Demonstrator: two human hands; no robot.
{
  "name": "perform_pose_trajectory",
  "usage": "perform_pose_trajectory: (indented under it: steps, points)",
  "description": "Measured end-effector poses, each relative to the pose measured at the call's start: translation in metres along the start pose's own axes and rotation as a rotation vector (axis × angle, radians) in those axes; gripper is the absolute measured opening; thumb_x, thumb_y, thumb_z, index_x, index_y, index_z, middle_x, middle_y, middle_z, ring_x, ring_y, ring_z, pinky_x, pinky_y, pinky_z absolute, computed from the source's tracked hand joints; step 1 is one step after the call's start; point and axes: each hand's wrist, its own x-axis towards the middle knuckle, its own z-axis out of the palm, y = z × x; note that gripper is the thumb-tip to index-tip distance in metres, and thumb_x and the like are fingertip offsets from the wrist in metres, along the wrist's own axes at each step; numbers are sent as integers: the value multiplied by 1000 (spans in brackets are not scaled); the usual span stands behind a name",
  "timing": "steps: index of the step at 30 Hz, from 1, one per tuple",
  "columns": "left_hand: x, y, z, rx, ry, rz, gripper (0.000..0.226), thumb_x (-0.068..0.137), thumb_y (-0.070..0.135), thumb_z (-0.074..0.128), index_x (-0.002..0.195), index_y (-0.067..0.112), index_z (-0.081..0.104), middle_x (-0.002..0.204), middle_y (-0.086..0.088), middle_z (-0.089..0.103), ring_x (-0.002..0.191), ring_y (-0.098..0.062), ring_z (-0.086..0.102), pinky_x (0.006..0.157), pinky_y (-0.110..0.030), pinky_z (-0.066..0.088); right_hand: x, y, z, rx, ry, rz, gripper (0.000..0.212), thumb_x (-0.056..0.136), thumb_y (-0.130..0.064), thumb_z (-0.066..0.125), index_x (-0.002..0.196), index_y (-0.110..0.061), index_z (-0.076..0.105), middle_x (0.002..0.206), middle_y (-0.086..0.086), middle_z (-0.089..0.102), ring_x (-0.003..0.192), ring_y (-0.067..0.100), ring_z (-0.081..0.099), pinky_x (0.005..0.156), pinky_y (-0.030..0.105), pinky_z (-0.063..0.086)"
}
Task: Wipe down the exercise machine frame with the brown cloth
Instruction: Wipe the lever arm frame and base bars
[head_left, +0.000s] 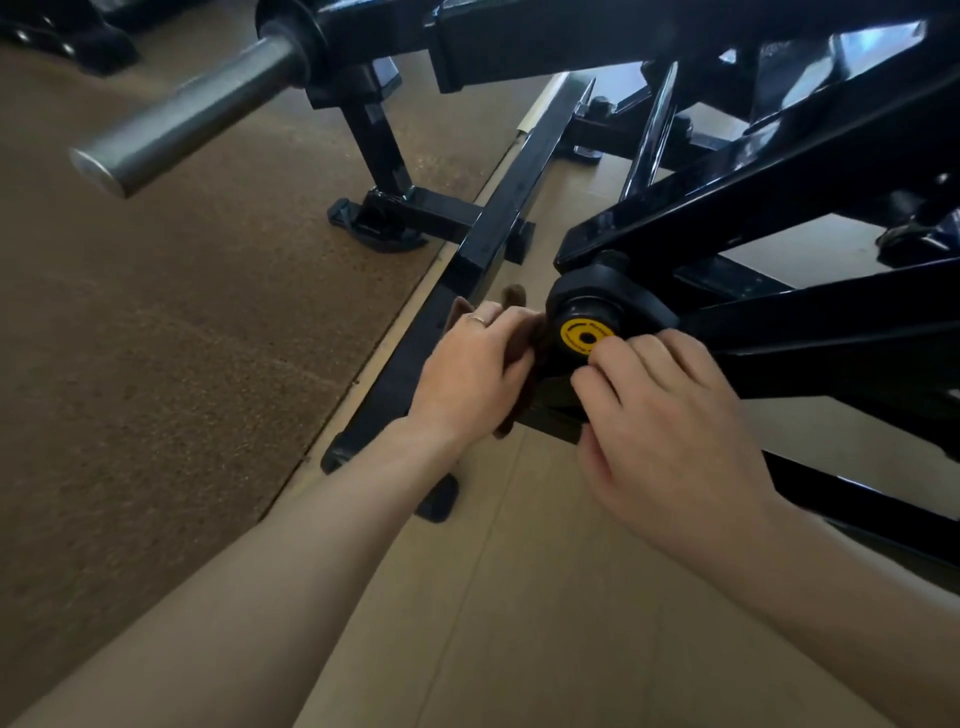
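Observation:
The black exercise machine frame (753, 187) fills the upper right, its beams meeting at a black hub with a yellow round label (586, 335). My left hand (475, 371) grips the brown cloth (524, 358) and holds it against the left side of that hub. A bit of cloth pokes out above and below the fingers. My right hand (670, 426) rests on the frame just right of and below the yellow label, fingers curled over the black part; what lies under them is hidden.
A low black floor beam (493, 223) runs diagonally past my left hand. A steel weight peg (176, 124) juts out at the upper left. Brown carpet (156, 338) lies left, pale board flooring (545, 597) below.

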Motion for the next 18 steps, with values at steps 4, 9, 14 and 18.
perform_pose_trajectory:
  steps: [4,9,14,18]
  points:
    - [-15,-17,-14,11,-61,61,29,99,25,58,127,29,60,137,6,51,123,-15,51,100,-43,53,2,1,2,-17,30,14,21,78,-11,73,97,-8,64,99,13,61,87,32,57,83,46,48]
    - [-32,-21,-16,32,-58,41,29,98,26,55,126,23,63,148,2,45,136,-18,42,108,-36,44,1,9,5,-39,82,-3,19,76,-7,74,92,-5,64,93,15,60,82,33,57,77,44,48]
    - [-1,7,-7,-65,-43,100,24,98,21,58,122,21,62,135,7,52,112,-10,56,91,-39,55,7,3,14,-53,112,-14,15,80,-9,67,94,-7,61,94,16,57,83,34,53,78,45,43]
    - [3,-4,-12,-19,-94,120,28,100,20,58,128,24,60,135,8,52,110,-12,58,87,-38,57,6,2,15,-36,128,-6,11,83,-11,63,93,-8,59,91,14,55,82,32,51,77,43,40]
